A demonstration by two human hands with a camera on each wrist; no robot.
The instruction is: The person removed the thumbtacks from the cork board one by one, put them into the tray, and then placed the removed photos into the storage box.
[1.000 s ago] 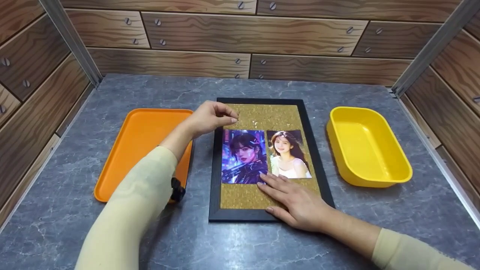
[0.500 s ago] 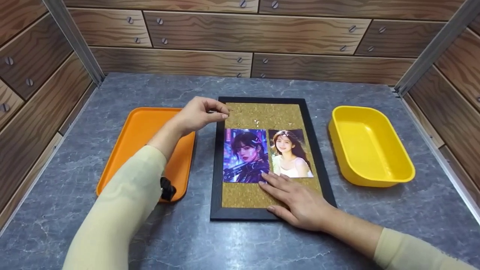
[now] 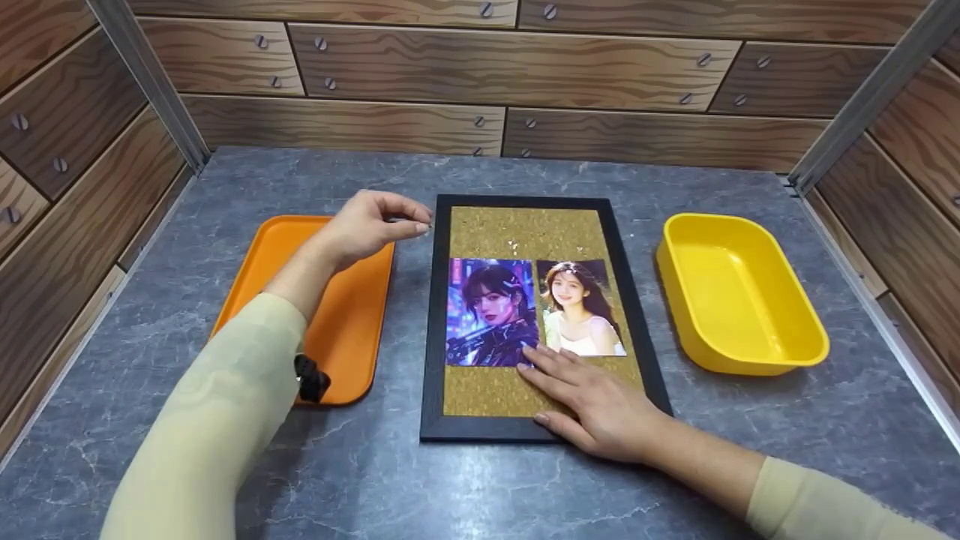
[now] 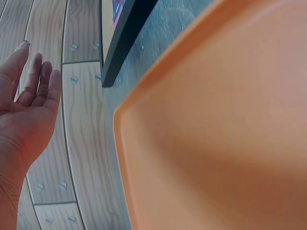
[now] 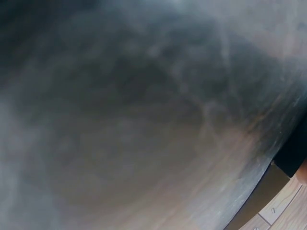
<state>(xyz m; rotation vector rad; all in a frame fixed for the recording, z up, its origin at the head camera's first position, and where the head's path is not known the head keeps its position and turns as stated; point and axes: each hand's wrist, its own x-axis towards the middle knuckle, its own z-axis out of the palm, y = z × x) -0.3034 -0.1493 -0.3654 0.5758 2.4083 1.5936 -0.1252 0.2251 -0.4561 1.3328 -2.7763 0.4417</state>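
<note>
A cork board (image 3: 480, 390) in a black frame (image 3: 433, 360) lies on the table. On it are a purple-blue picture (image 3: 487, 311) and a portrait photo (image 3: 577, 307). Small clear glints, like pushpin heads, show above both. My left hand (image 3: 371, 229) hovers left of the frame's upper corner, over the orange tray's edge. Its thumb and forefinger meet on a tiny thing that looks like a pushpin, barely visible in the left wrist view too. Flat on the lower right of the board rests my right hand (image 3: 592, 401), fingertips touching the pictures' bottom edges.
An orange tray (image 3: 349, 337) stands left of the board, partly behind my left arm. To the right sits a deep yellow bin (image 3: 739, 300). Wood-patterned panels (image 3: 510, 67) enclose the grey table (image 3: 360, 480) at the back and sides.
My left hand has drawn back leftward from above the board's upper left to beside the frame, thumb and forefinger still together. My right hand stays in place on the board.
</note>
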